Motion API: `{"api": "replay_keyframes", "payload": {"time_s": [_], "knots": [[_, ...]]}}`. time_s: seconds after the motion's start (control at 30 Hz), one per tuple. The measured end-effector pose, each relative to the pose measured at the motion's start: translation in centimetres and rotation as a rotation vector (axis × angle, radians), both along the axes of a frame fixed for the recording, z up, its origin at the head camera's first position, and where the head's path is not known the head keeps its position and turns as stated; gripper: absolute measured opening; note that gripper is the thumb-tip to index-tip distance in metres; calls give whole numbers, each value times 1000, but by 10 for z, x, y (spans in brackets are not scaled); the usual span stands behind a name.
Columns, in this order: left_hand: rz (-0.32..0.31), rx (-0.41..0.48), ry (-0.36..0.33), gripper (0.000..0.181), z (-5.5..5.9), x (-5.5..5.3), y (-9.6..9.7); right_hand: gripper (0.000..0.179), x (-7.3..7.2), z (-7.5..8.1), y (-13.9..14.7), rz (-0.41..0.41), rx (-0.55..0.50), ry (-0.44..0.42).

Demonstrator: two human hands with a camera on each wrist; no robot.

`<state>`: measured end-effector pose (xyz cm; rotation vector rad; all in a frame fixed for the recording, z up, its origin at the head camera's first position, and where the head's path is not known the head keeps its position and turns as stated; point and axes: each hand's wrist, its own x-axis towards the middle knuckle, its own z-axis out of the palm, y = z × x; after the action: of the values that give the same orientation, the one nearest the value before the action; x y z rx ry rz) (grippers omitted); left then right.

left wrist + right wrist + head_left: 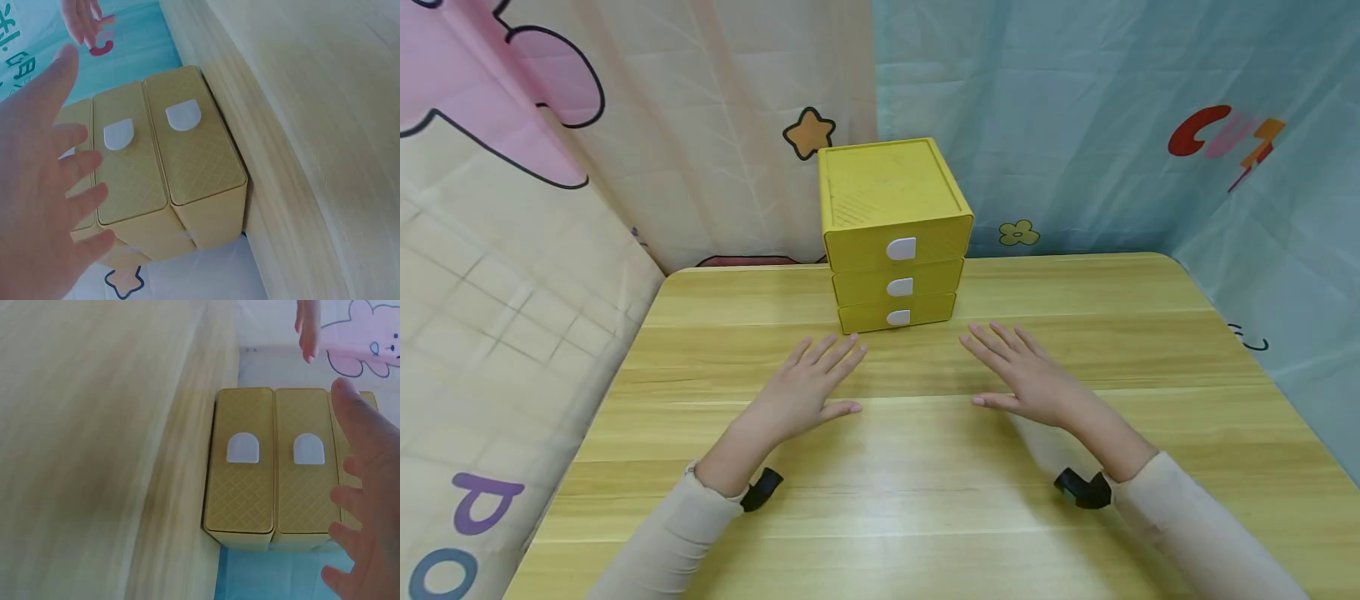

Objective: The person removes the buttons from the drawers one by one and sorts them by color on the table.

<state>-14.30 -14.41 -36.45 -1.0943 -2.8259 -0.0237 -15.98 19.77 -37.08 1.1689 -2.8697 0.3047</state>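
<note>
A yellow three-drawer box (891,187) stands at the back of the wooden table, its drawers closed and each fronted by a white rounded tab (901,249). My left hand (801,392) hovers before its left front corner, fingers straight and spread, holding nothing. On the other side my right hand (1030,379) is held over the table, fingers also extended and nothing in it. Neither hand touches the box. In the left wrist view the textured drawer fronts (197,153) appear beyond the left hand (37,181); the right wrist view shows them (240,494) beside the right hand (375,506).
The light wood tabletop (880,492) spreads out below both hands. Printed curtains (722,125) hang behind the table and along its sides. Each wrist carries a small black device (1084,488) at the sleeve cuff.
</note>
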Motion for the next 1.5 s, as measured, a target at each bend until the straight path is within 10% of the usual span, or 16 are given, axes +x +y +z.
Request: {"api": "replay_keyframes", "payload": {"time_s": [0.27,0.53,1.03,1.2,1.5], "knots": [[2,213,85,71,9,-19,-3,74,-20,20,-17,-4,-172,-1],[182,602,183,62,32,-49,-2,67,-43,38,-43,-123,-440,-196],[286,1256,-314,56,68,-107,11,45,-85,47,-87,-168,-911,-276],[251,1412,-480,50,75,-104,12,37,-80,55,-97,-186,-989,-319],[263,1479,-558,48,82,-99,14,23,-91,46,-102,-296,-1081,-237]]}}
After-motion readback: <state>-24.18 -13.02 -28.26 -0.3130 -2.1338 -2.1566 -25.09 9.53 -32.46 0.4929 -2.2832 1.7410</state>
